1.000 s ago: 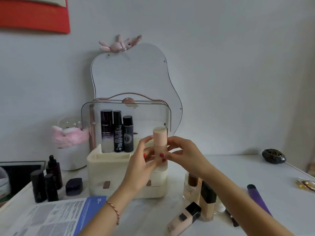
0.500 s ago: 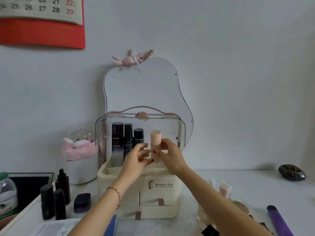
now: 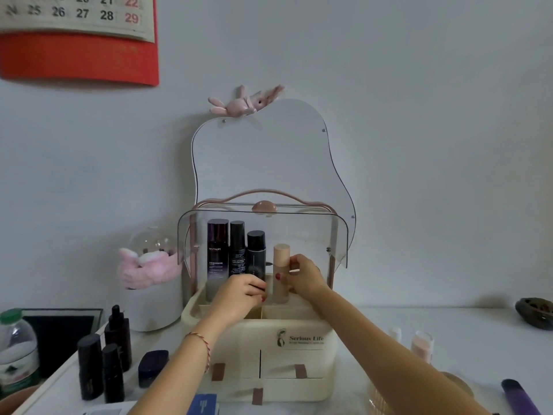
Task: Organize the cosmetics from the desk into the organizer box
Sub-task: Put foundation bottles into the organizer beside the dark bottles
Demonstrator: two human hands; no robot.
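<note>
- Fingers [image 3: 294, 262] of the right hand [image 3: 305, 277] curl round the peach bottle [image 3: 281, 272], thumb on its front, other fingers wrapped behind; the grip is closed on it.
- Peach bottle stands upright in the top tray of the organizer [image 3: 269, 354], just right of the three dark bottles [image 3: 236, 250] lined along the tray's back left; its base is hidden behind the tray rim.
- Left hand [image 3: 239, 295] sits over the tray's front edge, fingers bent down and close together; fingertips [image 3: 261, 296] lie just beside the bottle's lower part. Contact with the bottle: cannot tell. Whether it pinches anything: cannot tell.
- Organizer's clear lid [image 3: 263, 235] is swung up, arching over the bottles; pink handle above it.
- Organizer rests on the tabletop [image 3: 449, 333], two drawers in its front shut.
- On the tabletop, left of the organizer: three small dark bottles [image 3: 104, 363] and a dark compact [image 3: 152, 366], well apart from the hands.
- Right of the organizer: a pink-filled jar [image 3: 422, 345] and a purple tube [image 3: 520, 396] near the frame's edge.
- Behind the organizer, a curved mirror [image 3: 269, 157] leans on the wall.
</note>
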